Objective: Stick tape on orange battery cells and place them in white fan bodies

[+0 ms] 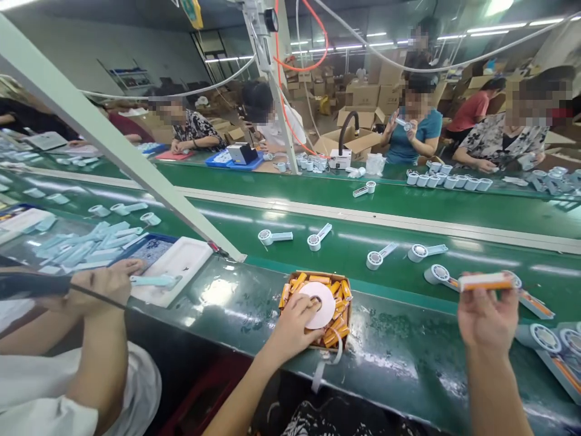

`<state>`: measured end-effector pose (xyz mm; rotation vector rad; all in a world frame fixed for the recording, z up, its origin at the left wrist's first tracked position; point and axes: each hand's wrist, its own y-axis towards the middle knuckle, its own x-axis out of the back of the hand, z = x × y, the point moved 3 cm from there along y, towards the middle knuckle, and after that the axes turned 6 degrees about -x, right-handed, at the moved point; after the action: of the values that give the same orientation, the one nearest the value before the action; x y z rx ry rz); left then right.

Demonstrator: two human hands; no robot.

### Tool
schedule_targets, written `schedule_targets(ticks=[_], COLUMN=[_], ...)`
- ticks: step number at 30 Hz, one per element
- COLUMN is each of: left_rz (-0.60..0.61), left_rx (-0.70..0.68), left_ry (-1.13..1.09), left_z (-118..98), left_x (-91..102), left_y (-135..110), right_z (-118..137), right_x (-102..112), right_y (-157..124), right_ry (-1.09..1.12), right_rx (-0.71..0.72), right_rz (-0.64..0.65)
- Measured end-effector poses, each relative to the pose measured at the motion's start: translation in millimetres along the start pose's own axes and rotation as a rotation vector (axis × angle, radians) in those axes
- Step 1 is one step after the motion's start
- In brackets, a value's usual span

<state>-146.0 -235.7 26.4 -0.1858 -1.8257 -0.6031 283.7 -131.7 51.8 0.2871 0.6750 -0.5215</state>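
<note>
My left hand is closed on a white roll of tape that rests on a small cardboard box full of orange batteries. A loose strip of tape hangs down below the box. My right hand is raised over the green bench and pinches an orange battery held level. Just behind that hand lies a white hand-held fan part, and more fan parts lie to its right.
Several white fan parts lie on the green conveyor belt. At my left a co-worker's hand holds a pale blue piece beside a white tray. A slanted metal post crosses the left. Other people work across the belt.
</note>
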Motion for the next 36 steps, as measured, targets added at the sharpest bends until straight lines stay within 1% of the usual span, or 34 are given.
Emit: schedule_targets(ticks=[2,3,5,6,7,9,10,11,13,15,17,19,21,23,26,28,30,32,34,36], left_rz=[-0.033,-0.069,-0.112,-0.100,-0.063,0.070,0.152,0.235,0.391,0.503,0.546,0.551,0.566,0.596,0.608,0.603,0.596,0.596,0.615,0.648], left_rx=[-0.004,-0.008,-0.040,-0.071,-0.118,-0.241,-0.305,-0.357,-0.408,-0.422,-0.426,-0.413,-0.375,-0.338,-0.317,-0.325,-0.350,-0.383,-0.408,-0.411], left_ry=[-0.022,-0.018,-0.008,-0.008,-0.010,-0.014,-0.010,0.002,0.046,0.103,0.147,0.180,0.206,0.214,0.186,0.163,0.151,0.154,0.165,0.181], left_z=[12.0,13.4,9.4,5.0,-0.5,-14.2,-22.7,-32.4,-57.0,-88.5,-122.1,-150.6,-170.1,-181.2,-184.5,-177.6,-162.4,-137.9,-105.3,-69.5], left_x=[8.1,12.4,20.4,23.3,24.4,18.4,9.9,-2.5,-36.8,-75.7,-108.9,-131.9,-145.7,-153.0,-153.8,-145.8,-130.2,-110.0,-89.7,-73.3], left_y=[1.8,6.8,28.0,44.8,65.7,117.1,146.0,175.9,234.3,284.1,321.4,346.4,361.9,372.1,385.2,389.2,385.5,374.2,357.2,336.6], right_z=[-19.4,-29.1,-42.3,-45.0,-45.5,-41.9,-39.1,-36.2,-31.0,-27.3,-24.8,-22.7,-20.3,-17.5,-12.2,-7.7,-4.0,-3.1,-6.5,-14.7], right_x=[43.5,64.6,99.6,112.0,120.6,127.1,126.5,124.7,120.2,117.2,115.6,116.1,121.4,132.8,152.5,158.0,154.9,146.6,137.2,126.7], right_y=[-21.2,-31.9,-49.3,-56.2,-62.2,-71.4,-74.2,-75.7,-75.0,-73.1,-74.3,-79.9,-87.5,-92.8,-91.5,-88.5,-86.8,-84.8,-80.0,-71.6], right_ry=[-0.098,-0.128,-0.157,-0.166,-0.176,-0.189,-0.190,-0.189,-0.181,-0.173,-0.171,-0.177,-0.199,-0.238,-0.316,-0.358,-0.385,-0.392,-0.374,-0.327], right_rx=[-0.141,-0.179,-0.174,-0.152,-0.134,-0.124,-0.126,-0.121,-0.082,-0.036,-0.014,-0.020,-0.040,-0.052,-0.040,-0.027,-0.038,-0.064,-0.076,-0.079], right_rz=[-0.036,-0.063,-0.123,-0.153,-0.179,-0.226,-0.249,-0.275,-0.331,-0.380,-0.403,-0.402,-0.398,-0.411,-0.444,-0.449,-0.434,-0.424,-0.415,-0.356])
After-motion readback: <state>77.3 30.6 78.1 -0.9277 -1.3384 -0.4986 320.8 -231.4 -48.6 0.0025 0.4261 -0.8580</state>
